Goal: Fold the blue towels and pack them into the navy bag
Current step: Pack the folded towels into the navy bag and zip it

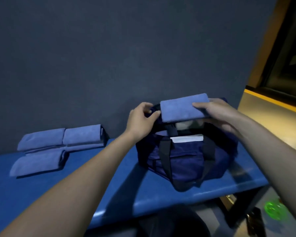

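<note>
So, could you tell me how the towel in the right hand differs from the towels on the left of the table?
The held towel is up in the air over the bag, gripped by the right hand; the table towels lie flat on the table, untouched. The held towel is single; the table towels form a group set close together. All are blue and already folded.

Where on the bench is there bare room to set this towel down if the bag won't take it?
Bare bench between the folded towels and navy bag, under the left forearm. Narrow strip along the bag's near edge. Crowded at the far left.
</note>
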